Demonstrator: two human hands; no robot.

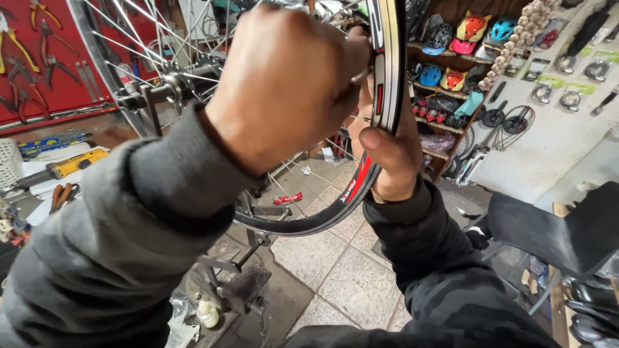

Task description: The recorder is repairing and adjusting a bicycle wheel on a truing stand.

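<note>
Left hand (284, 84) fisted at spokes (129, 32), contents unseen; right hand (387, 151) gripping wheel rim (387, 71), frame centre.

Bicycle workshop. Red tool board (51, 58) at far left, hung with pliers (19, 45). Cluttered table (39, 187) below it, yellow-handled tool (77, 162) lying on top. Wooden shelves (445, 84) at the back, stacked with colourful helmets (472, 27). White pegboard (548, 129) at right, hung with small parts. Grey tiled floor (348, 277), worn and dusty. Small white bottle (207, 314) low down by the stand.
</note>
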